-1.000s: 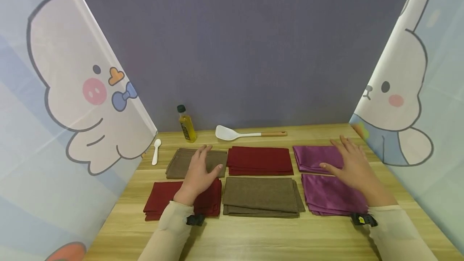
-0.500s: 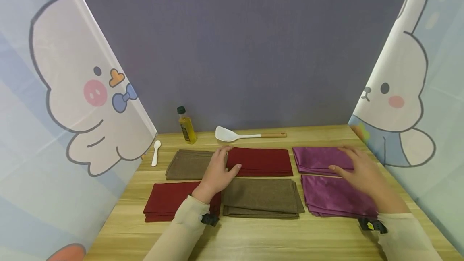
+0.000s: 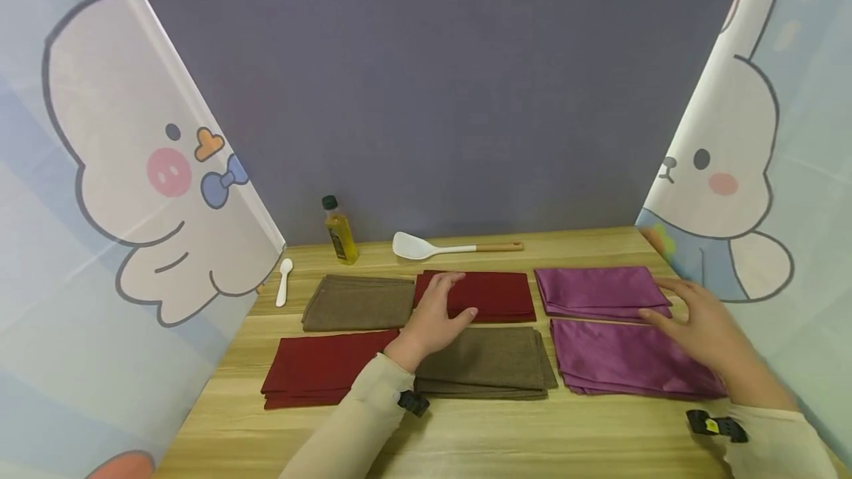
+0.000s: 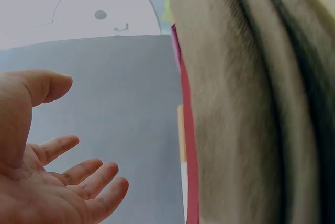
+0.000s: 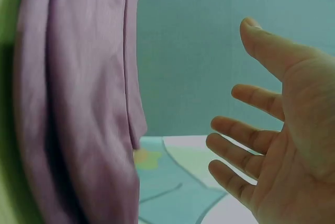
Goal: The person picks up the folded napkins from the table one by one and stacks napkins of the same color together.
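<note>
Near brown cloth (image 3: 492, 367), head view: folded flat on the wood table (image 3: 519, 438), front row centre, long axis running left to right, parallel to the grey panel (image 3: 426, 94). Its upper left part is hidden by the left hand (image 3: 434, 325), whose fingers reach over the far red cloth (image 3: 502, 296), likewise lying crosswise. Near purple cloth (image 3: 622, 361) and far purple cloth (image 3: 599, 288) stand to the right, long axes also crosswise; the right hand (image 3: 705, 327) is at their right ends, its forearm masking the near one's upper right corner. A narrow strip of wood separates the brown cloth from the near purple one. Wood also shows before the front row and behind the back row.

Left wrist view: thumb and fingers spread, gripping nothing; palm cut off at the left border. Brown fabric is blurred and cropped, with panel visible between it and the fingertips.

Right wrist view: fingers extended and apart, gripping nothing, palm cropped at right. Purple folds run up the left side, clear of the fingertips; which purple cloth cannot be determined.
</note>
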### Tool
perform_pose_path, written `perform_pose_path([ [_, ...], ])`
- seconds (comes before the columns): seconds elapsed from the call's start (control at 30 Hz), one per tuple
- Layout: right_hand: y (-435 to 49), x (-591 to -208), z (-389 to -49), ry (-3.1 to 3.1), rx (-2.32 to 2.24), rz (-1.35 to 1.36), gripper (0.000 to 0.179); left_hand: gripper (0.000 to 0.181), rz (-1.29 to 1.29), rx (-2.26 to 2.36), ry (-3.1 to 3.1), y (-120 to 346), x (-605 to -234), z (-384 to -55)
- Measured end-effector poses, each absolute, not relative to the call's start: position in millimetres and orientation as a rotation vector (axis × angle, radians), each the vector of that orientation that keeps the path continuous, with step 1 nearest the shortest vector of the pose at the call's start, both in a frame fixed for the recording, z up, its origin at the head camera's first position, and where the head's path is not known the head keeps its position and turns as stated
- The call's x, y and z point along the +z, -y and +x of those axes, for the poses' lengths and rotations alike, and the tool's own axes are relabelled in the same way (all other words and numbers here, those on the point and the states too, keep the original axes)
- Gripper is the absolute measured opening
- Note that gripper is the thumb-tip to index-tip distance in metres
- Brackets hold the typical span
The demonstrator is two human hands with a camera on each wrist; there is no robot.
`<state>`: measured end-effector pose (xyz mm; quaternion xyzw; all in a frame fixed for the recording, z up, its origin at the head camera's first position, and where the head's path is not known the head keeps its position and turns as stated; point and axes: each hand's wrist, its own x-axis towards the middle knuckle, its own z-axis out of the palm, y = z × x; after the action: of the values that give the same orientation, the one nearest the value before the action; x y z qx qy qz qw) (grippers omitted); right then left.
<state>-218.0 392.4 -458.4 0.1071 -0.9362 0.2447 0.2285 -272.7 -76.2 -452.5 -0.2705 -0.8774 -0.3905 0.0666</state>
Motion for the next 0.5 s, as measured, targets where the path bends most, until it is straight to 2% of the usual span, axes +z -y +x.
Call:
perform_pose_path([
  [0.5,-414.1,-466.1,-200.9,2.655,0.797,0.201,0.063,0.069,-0.849,-1.289,2.72,31.9,-455.1,-270.3],
])
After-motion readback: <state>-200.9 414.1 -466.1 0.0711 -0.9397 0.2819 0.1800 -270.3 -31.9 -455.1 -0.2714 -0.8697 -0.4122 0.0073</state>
